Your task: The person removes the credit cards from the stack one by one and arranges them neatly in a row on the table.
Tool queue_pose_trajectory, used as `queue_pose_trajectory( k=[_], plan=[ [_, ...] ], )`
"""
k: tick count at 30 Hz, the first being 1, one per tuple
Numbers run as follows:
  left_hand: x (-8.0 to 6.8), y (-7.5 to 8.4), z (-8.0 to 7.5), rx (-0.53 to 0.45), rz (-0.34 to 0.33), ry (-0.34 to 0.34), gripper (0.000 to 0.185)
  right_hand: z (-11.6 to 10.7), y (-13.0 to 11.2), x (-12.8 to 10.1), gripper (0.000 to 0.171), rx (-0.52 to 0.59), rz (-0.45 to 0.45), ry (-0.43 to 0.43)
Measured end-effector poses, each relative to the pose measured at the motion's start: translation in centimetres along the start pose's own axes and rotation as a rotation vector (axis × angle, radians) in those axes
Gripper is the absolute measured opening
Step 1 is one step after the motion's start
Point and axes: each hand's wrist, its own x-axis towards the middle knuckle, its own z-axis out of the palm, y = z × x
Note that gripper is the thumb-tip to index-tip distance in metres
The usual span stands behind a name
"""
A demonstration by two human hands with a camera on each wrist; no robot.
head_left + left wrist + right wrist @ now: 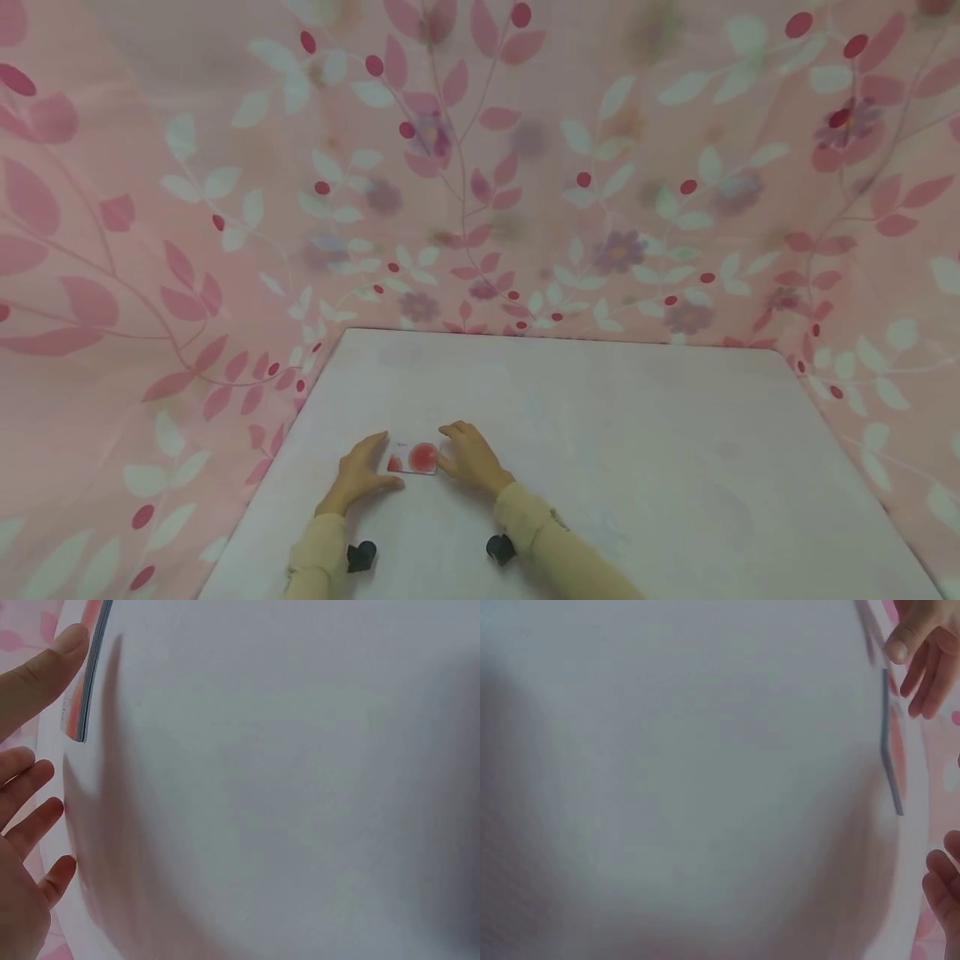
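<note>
A small, thin, rectangular thing (411, 457), white on top with red circles, lies flat on the white table. Its front edge looks grey and layered in the left wrist view, and its exact kind does not show. My left hand (357, 477) spreads around its left end, thumb in front and fingers behind. Seen from the left wrist, the thumb (46, 672) overlaps the thing's edge (81, 712). At the right end is my right hand (474, 458), thumb and fingers apart. The right wrist view shows these fingers (946, 889) away from the near corner.
The white tabletop (637, 450) stretches far to the right and behind the hands. Pink wall cloth (480, 208) with leaves and flowers rises along its back and sides. Black wrist cameras, one beside the left sleeve (318, 554) and one beside the right sleeve (555, 537), hang over the table.
</note>
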Motion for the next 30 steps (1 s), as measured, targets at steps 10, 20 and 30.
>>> queue_pose_trajectory(
  k=[10,20,30],
  plan=[
    [0.3,0.3,0.6,0.047,0.01,-0.017,0.092,2.0,0.3,-0.7,0.053,0.011,0.063,-0.046],
    [0.4,0.3,0.9,0.069,-0.003,-0.015,0.095,3.2,-0.3,-1.2,0.069,-0.113,0.007,-0.106],
    [0.3,0.2,1.1,0.06,-0.012,0.01,0.079,3.8,-1.0,-0.3,0.057,-0.213,0.03,-0.097]
  ],
)
